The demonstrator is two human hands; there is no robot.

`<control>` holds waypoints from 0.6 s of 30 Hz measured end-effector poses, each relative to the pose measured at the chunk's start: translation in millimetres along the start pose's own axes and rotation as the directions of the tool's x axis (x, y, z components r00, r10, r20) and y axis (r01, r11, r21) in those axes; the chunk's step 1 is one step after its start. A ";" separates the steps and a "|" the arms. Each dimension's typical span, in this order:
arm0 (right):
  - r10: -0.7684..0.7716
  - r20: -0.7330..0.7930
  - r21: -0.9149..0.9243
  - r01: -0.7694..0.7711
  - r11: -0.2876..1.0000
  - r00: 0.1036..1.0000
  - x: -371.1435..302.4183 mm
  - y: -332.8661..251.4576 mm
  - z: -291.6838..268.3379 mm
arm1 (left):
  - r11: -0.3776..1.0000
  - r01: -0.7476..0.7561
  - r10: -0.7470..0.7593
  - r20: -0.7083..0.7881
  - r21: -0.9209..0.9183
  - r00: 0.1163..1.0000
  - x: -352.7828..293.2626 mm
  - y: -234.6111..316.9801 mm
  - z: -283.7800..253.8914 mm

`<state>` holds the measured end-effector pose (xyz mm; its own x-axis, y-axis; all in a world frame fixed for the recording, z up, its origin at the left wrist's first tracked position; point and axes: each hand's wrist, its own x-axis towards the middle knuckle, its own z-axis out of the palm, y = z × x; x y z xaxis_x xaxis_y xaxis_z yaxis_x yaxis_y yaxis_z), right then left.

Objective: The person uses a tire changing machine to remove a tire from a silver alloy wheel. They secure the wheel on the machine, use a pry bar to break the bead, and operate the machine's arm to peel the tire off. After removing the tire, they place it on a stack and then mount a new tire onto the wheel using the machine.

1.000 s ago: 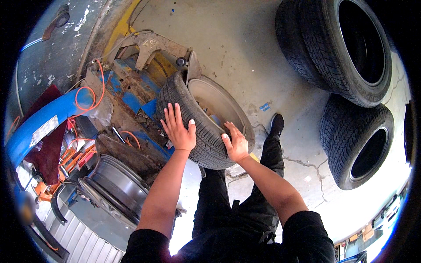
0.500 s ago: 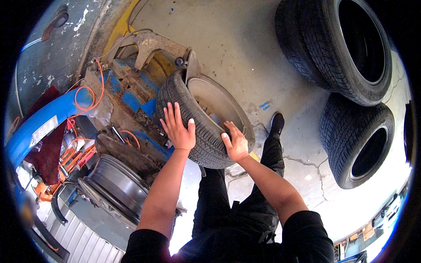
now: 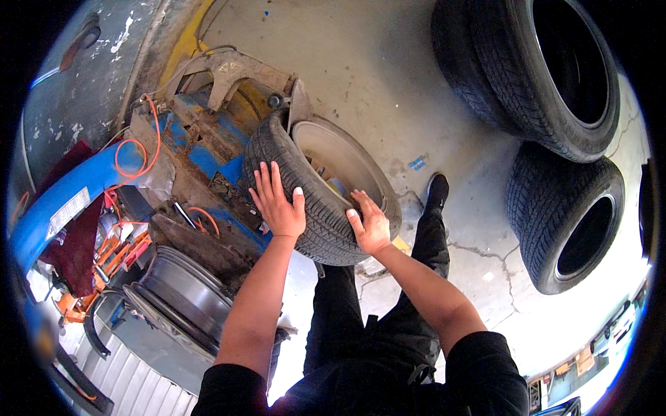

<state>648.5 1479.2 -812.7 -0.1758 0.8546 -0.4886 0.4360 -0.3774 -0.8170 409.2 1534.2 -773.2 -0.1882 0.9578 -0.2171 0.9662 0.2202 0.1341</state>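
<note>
A black tire (image 3: 316, 222) with a wheel rim (image 3: 343, 156) inside it stands tilted in front of me, against the side of a worn blue and brown machine (image 3: 201, 149). My left hand (image 3: 279, 206) lies on the tread with its fingers spread. At the tire's near right edge rests my right hand (image 3: 369, 225), thumb on the sidewall and fingers reaching toward the rim; it does not wrap round anything. A metal bracket arm (image 3: 298, 104) of the machine touches or nearly touches the tire's far edge.
Large loose tires (image 3: 520, 76) stand at the far right, with another tire pair (image 3: 562, 215) nearer. At the lower left a bare metal wheel (image 3: 184, 288) lies beside scattered orange-handled tools (image 3: 125, 256). A curved blue arm (image 3: 76, 201) carries an orange hose (image 3: 149, 163). My shoe (image 3: 437, 191) is right of the tire.
The view has shifted slightly. Both hands stay on the tire in nearly the same places, and the tire and machine look almost unchanged.
</note>
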 end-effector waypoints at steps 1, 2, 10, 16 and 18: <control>0.003 0.000 -0.013 -0.003 1.000 1.000 0.8 -2.6 -1.5 | 0.999 0.014 -0.015 0.025 0.030 1.000 4.3 1.6 -2.2; 0.041 0.024 -0.013 -0.041 0.999 0.999 6.0 -4.3 -2.5 | 0.998 0.028 -0.031 0.049 0.060 0.998 12.3 2.8 -5.1; 0.001 0.023 0.016 -0.001 1.000 1.000 9.4 -2.5 0.4 | 0.998 0.006 -0.009 0.051 0.055 0.999 9.4 0.0 -4.9; -0.144 -0.029 -0.089 0.141 0.986 0.989 -17.7 10.5 -14.3 | 0.971 -0.236 0.233 0.054 0.041 0.971 10.1 -10.9 -10.1; -0.108 0.019 -0.151 0.110 0.982 0.994 -40.9 29.5 -25.5 | 0.796 -0.602 0.592 0.301 -0.069 0.748 21.5 41.2 -40.5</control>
<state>691.0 1442.2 -809.0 -0.2384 0.8836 -0.4031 0.5425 -0.2231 -0.8099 437.8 1571.3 -733.2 0.4839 0.7911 -0.3741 0.8699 -0.3884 0.3039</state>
